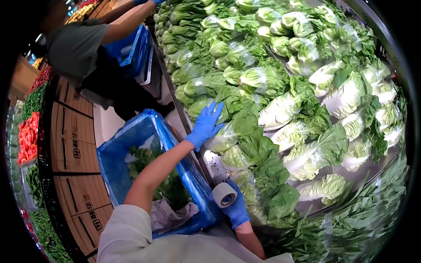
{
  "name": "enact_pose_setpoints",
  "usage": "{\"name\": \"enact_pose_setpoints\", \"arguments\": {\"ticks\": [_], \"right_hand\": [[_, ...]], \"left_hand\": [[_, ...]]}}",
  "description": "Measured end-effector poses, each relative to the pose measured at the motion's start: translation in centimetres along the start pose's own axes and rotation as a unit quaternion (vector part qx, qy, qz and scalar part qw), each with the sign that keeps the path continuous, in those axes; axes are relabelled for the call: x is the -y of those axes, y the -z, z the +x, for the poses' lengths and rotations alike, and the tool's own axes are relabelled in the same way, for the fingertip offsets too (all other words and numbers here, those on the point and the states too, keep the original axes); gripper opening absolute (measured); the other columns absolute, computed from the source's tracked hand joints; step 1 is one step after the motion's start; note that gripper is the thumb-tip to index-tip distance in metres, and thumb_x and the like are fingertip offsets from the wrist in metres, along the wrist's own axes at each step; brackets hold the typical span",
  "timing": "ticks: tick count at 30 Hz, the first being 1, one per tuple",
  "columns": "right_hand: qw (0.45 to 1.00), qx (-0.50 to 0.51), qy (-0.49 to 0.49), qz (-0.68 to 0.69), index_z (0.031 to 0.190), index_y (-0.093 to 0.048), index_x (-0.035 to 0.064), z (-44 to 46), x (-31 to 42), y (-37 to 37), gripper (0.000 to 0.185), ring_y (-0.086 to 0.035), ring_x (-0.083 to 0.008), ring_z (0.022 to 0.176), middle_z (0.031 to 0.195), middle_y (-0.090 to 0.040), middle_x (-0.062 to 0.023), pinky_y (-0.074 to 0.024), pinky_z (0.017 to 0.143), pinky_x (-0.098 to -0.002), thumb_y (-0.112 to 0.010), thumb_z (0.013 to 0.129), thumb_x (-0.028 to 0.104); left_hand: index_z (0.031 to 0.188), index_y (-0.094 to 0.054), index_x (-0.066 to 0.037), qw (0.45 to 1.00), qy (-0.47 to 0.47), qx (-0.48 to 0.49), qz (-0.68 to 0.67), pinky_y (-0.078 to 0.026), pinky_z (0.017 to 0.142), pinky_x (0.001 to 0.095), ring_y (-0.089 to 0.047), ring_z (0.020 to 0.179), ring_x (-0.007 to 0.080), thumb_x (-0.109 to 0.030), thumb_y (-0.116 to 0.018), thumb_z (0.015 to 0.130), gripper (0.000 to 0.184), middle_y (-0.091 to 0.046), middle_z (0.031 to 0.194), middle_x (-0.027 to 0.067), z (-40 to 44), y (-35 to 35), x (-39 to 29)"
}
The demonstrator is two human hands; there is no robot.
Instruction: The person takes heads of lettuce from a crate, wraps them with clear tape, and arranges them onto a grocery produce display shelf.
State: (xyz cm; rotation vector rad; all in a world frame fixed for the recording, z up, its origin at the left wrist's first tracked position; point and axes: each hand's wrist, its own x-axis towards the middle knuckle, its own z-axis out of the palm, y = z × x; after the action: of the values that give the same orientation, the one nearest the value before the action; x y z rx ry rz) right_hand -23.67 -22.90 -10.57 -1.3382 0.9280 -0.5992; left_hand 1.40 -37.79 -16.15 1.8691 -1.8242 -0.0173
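My left hand (205, 126), in a blue glove, rests with spread fingers on a leafy green lettuce head (223, 138) at the near edge of the display. Close to my body, my right hand (237, 209), gloved in blue too, is wrapped round a roll of white tape (224, 194). Beside that roll lie more lettuce heads with broad green leaves (280, 200). Pale napa cabbages (280, 111) lie in rows farther right, some with clear tape round them.
A blue-lined crate (107, 151) with loose leaves stands left of the display's metal edge (177, 107). Another person (76, 48) works at the upper left, near a second blue crate (140, 50). Long green leaves (351, 219) fill the lower right. Red peppers (27, 138) are at far left.
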Motion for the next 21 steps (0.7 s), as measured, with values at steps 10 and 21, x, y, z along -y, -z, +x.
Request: {"name": "enact_pose_setpoints", "arguments": {"ticks": [10,21], "right_hand": [[0.966,-0.021,-0.153,0.207,0.125,-0.036,0.0006,-0.7,-1.8,-1.1,0.08,-0.057,-0.0188,0.092,0.107,-0.054,-0.0105,-0.0501,0.076,-0.0312,-0.077,0.056,0.001],[0.993,0.004,-0.114,0.039,0.122,-0.036,-0.0013,-0.7,-1.7,-1.9,0.077,-0.057,-0.0198,0.09,0.105,-0.055,-0.0104,-0.0493,0.078,-0.0321,-0.077,0.056,0.002]], "left_hand": [[0.135,-0.031,-0.014,0.999,-0.038,-0.019,-0.016,-0.035,0.097,0.0427,-0.04,0.114,0.0408,-0.034,-0.06,0.079,0.066,-0.036,0.13,0.023,0.3,1.4,1.0],[0.13,-0.039,-0.009,0.983,0.061,-0.087,-0.152,-0.037,0.095,0.0369,-0.046,0.112,0.0328,-0.027,-0.055,0.085,0.05,-0.042,0.125,0.0195,-6.0,5.4,4.6]]}}
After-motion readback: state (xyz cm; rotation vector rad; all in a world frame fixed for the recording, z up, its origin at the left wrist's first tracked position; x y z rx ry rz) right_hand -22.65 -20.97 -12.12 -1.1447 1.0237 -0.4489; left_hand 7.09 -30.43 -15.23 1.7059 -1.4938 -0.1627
